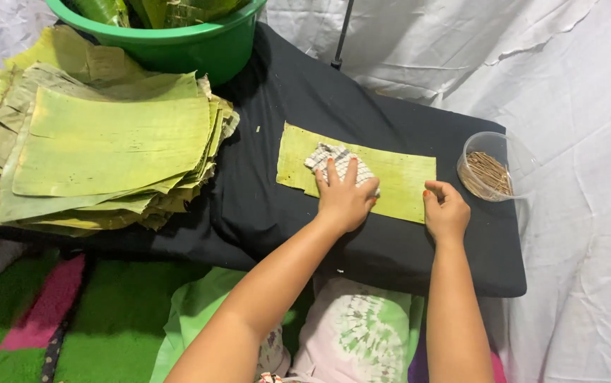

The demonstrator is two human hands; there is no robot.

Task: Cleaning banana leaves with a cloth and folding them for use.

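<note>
Rectangular pale-green banana leaf strip lies flat mid-frame on black padded surface. Left hand, fingers spread, presses checked cloth onto it; right hand, loosely curled, pins the lower right edge. Wipe along the grain, lightly. Leaf stack upper left.

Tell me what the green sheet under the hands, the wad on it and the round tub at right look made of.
Green sheet: looks like a cut banana leaf, matte, with fine parallel ribbing. Wad under the left hand: apparently woven cloth, grey-white check, crumpled. Round tub: clear thin plastic, glossy rim, holding thin brown sticks, probably wood or bamboo. The right hand presses on the sheet's edge.
</note>
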